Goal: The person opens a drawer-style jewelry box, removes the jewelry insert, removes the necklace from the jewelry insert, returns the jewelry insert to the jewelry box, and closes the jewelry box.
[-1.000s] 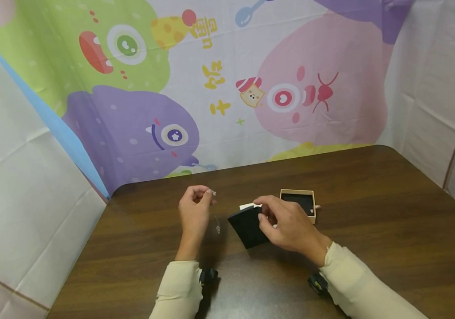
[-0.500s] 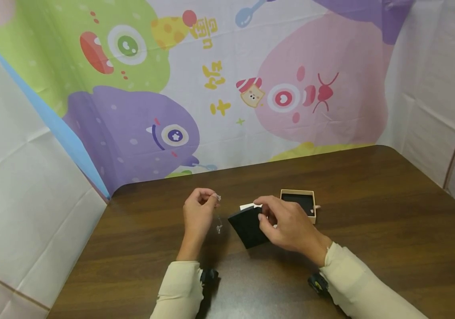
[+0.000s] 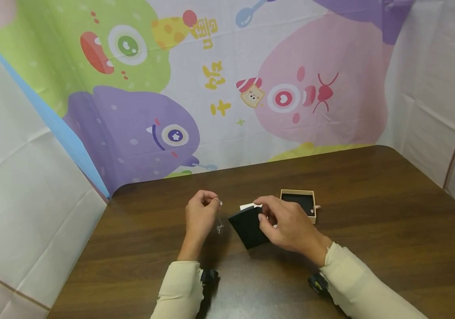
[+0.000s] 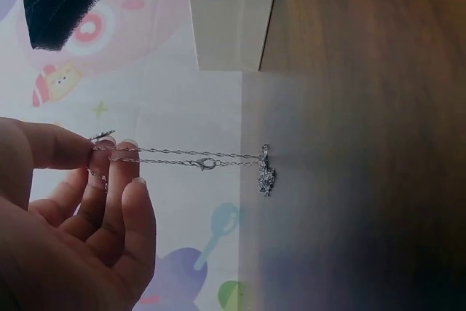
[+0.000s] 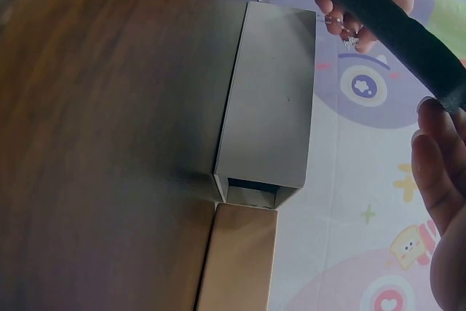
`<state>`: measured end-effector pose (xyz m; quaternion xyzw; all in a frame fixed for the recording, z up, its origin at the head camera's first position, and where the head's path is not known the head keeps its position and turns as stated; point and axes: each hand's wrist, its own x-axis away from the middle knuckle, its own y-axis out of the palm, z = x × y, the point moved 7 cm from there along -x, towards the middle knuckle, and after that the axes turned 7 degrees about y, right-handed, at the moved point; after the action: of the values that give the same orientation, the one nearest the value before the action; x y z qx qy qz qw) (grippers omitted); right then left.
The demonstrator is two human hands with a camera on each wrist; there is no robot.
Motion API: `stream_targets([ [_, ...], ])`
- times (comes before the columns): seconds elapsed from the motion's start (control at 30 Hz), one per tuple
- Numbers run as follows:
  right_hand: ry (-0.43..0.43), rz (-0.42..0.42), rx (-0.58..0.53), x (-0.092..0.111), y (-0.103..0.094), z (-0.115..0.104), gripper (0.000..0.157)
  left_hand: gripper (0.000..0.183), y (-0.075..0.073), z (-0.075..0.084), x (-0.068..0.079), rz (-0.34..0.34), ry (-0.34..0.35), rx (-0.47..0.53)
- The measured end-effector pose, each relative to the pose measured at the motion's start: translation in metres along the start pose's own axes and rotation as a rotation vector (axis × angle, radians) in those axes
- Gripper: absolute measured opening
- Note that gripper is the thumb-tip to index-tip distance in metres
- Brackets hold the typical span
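My left hand [image 3: 201, 215] pinches a fine silver jewellery chain between thumb and fingertips. Two strands hang from the pinch in the left wrist view, joined by a lobster clasp [image 4: 206, 164], and a small sparkling charm [image 4: 267, 180] dangles at the lower end. Just to its right, my right hand [image 3: 291, 226] holds a thin black foam pad [image 3: 247, 228] by one side, raised and tilted. Some of the right fingers are hidden behind the pad. In the right wrist view the pad [image 5: 397, 27] is seen nearly edge-on.
A white box sleeve [image 5: 269, 92] stands on the table behind the pad, mostly hidden in the head view. Against its end sits a tan box tray [image 3: 314, 212] with black lining and a small pull tab. A cartoon cloth [image 3: 227, 146] hangs beyond the table.
My left hand has moved right and slightly nearer, bringing the top of the chain closer to the black foam pad. My right hand and the pad have barely moved.
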<state>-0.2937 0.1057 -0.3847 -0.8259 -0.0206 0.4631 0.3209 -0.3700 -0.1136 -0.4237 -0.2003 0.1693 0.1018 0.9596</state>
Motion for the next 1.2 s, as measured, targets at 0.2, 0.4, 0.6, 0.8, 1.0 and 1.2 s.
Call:
stream_targets([
  [0.2, -0.006, 0.001, -0.001, 0.000, 0.000, 0.000, 0.029, 0.005, 0.000, 0.000, 0.001, -0.013, -0.014, -0.060],
  [0.4, -0.005, -0.002, 0.001, 0.000, 0.001, -0.001, 0.028, 0.007, 0.003, -0.005, 0.003, -0.102, -0.063, -0.139],
  [0.6, 0.010, -0.012, 0.010, 0.000, 0.002, -0.001, 0.028, 0.007, 0.005, -0.006, 0.004, -0.151, -0.065, -0.245],
  [0.8, 0.007, -0.008, 0.018, 0.000, 0.002, 0.000, 0.029, 0.008, 0.007, -0.010, 0.004, -0.172, -0.077, -0.316],
  [1.0, 0.007, -0.007, 0.018, 0.000, 0.001, -0.001, 0.028, 0.009, 0.009, -0.010, 0.005, -0.208, -0.064, -0.369],
  [1.2, 0.006, -0.003, 0.014, 0.000, 0.001, -0.001, 0.028, 0.006, 0.010, -0.007, 0.006, -0.234, -0.029, -0.455],
])
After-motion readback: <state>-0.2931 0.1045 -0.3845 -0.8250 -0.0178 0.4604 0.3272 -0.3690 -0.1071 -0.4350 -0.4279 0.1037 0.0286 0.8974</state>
